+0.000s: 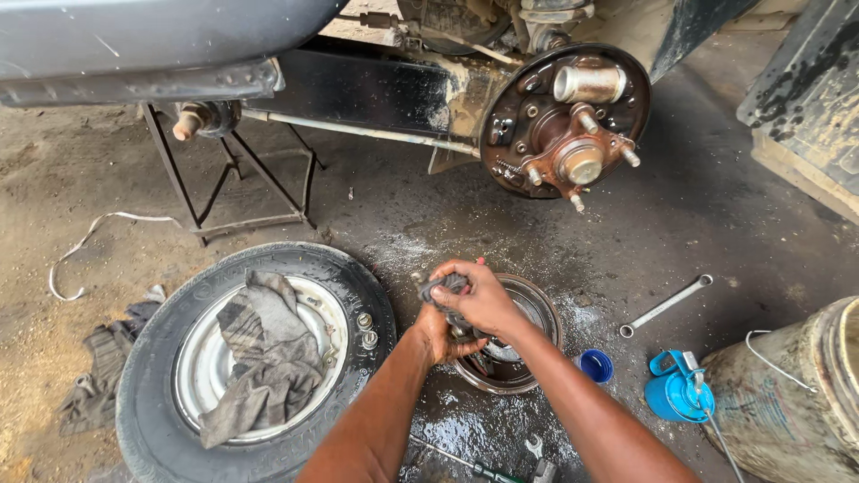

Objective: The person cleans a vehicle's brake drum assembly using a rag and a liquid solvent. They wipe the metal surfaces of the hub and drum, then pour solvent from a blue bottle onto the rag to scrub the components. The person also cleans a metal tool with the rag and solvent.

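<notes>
Grimy brake part (445, 288) clutched by right hand (483, 300) & left hand (440, 333) (above drum (535, 309)).

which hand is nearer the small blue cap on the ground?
Right. The right hand grips a dark part over the brake drum, just left of the blue cap; the left hand sits farther left.

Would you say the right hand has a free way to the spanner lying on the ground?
Probably yes: the spanner lies on bare ground with nothing between, but the right hand is gripping a dark part.
</notes>
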